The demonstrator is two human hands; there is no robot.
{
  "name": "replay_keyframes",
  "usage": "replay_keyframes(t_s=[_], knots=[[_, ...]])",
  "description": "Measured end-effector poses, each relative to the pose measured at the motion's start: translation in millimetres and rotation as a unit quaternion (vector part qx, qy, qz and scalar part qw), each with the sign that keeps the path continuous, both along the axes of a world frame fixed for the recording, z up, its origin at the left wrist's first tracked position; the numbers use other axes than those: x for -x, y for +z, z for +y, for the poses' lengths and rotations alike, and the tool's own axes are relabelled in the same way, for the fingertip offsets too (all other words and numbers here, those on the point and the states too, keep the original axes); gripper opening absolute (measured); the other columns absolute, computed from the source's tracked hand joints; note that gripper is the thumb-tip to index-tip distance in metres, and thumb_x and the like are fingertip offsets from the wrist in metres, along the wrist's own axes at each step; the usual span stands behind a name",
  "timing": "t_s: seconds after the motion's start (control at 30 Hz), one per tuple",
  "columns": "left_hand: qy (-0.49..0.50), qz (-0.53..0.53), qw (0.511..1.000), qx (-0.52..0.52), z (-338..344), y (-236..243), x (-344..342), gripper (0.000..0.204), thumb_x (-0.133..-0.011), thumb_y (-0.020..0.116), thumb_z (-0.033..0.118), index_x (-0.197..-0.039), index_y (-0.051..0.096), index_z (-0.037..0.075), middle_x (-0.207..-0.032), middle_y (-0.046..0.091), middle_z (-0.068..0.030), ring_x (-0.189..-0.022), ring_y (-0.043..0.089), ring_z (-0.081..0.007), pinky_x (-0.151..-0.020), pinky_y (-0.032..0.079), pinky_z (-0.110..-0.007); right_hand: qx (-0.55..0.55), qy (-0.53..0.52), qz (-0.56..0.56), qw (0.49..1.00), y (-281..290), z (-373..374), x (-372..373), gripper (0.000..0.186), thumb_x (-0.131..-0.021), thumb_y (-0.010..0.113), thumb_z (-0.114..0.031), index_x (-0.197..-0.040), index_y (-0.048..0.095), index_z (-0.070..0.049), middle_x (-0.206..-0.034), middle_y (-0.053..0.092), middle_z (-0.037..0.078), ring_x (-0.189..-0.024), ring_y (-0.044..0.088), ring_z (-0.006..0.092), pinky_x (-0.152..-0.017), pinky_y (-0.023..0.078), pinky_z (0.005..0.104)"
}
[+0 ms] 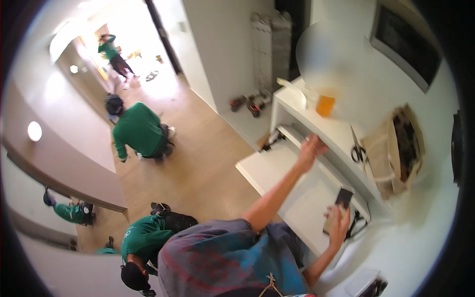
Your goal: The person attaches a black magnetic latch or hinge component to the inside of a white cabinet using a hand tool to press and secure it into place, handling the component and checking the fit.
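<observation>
White laminate makes up the stepped bench (341,132) in front of us, with a lower pull-out shelf (297,188) jutting toward the wooden floor (198,163). Our right hand (339,221) holds a thin, flat, dark rectangular slab (344,197), perhaps a phone or small panel, just above the shelf's right end; the grip is closed around its lower end, fingers wrapped on the narrow sides. We judge it light and stiff, with a smooth face that could slip, so the side edges are the safest place to hold, not the face. Our left hand (310,148) reaches forward to the front lip of the bench's upper level, fingers spread and apart, resting on or just over the edge; we cannot tell whether it presses down.

A pair of black-handled scissors (358,152) lies on the top near an open brown cardboard box (396,148), and an orange cup (325,105) stands farther back. A dark cable (355,225) sits just beside the right hand. Open room lies mainly across the middle of the shelf; its front corner hangs over the floor, where 1 person in a green shirt (140,129) crouches well apart.
</observation>
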State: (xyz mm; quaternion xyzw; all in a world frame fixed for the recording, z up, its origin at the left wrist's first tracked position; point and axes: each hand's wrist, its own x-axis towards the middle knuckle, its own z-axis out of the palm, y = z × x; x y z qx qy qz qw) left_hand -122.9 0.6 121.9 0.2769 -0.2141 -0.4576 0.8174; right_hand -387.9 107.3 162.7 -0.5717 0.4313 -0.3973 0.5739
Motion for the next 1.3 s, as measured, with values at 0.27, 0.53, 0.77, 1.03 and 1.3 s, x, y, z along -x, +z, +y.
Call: replay_keyframes(t_s=[0.27,0.53,0.77,1.03,1.3], knots=[[-0.017,-0.023,0.998,0.062,5.8,-0.2,-5.0,0.039,-0.103,0.052,0.037,-0.121,0.053,0.003,-0.109,0.065,-0.0111,-0.100,0.067,-0.0220,-0.086,0.057,-0.037,0.124,0.052,0.147,0.980,31.1,-42.5,-64.7,0.030,-0.101,0.054,-0.025,-0.119,0.056,-0.002,-0.087,0.074,0.013,-0.074,0.073,0.0210,-0.069,0.055,0.0309],[-0.114,0.053,0.990,0.061,30.6,0.7,26.3,0.040,-0.103,0.052,0.036,-0.129,0.047,0.007,-0.119,0.062,-0.0128,-0.099,0.065,-0.0192,-0.078,0.057,-0.035,0.215,0.058,0.292,0.930,34.3,-78.1,-101.4,0.028,-0.096,0.057,-0.029,-0.116,0.061,-0.010,-0.077,0.072,0.010,-0.071,0.070,0.0298,-0.067,0.053,0.0417],[-0.129,0.094,0.982,0.098,18.7,0.3,37.4,0.032,-0.101,0.056,0.036,-0.121,0.053,0.011,-0.114,0.064,-0.0063,-0.098,0.063,-0.0158,-0.080,0.056,-0.030,0.281,0.067,0.345,0.893,29.9,-94.8,-113.9,0.035,-0.094,0.056,-0.031,-0.127,0.060,-0.019,-0.079,0.070,0.018,-0.079,0.066,0.0422,-0.071,0.050,0.0505],[-0.103,0.122,0.983,0.092,8.6,-0.8,39.3,0.022,-0.102,0.056,0.032,-0.114,0.050,0.014,-0.103,0.064,-0.0028,-0.089,0.063,-0.0140,-0.069,0.058,-0.032,0.277,0.071,0.344,0.894,33.9,-101.3,-116.3,0.037,-0.095,0.056,-0.032,-0.127,0.060,-0.014,-0.079,0.070,0.018,-0.079,0.066,0.0414,-0.071,0.051,0.0489],[-0.105,0.142,0.980,0.096,4.8,-2.6,43.7,0.021,-0.102,0.056,0.032,-0.114,0.049,0.017,-0.104,0.064,-0.0018,-0.090,0.063,-0.0130,-0.066,0.057,-0.032,0.281,0.067,0.379,0.879,32.6,-106.9,-114.4,0.036,-0.096,0.056,-0.035,-0.123,0.062,-0.012,-0.075,0.069,0.019,-0.077,0.066,0.0416,-0.069,0.051,0.0497]])
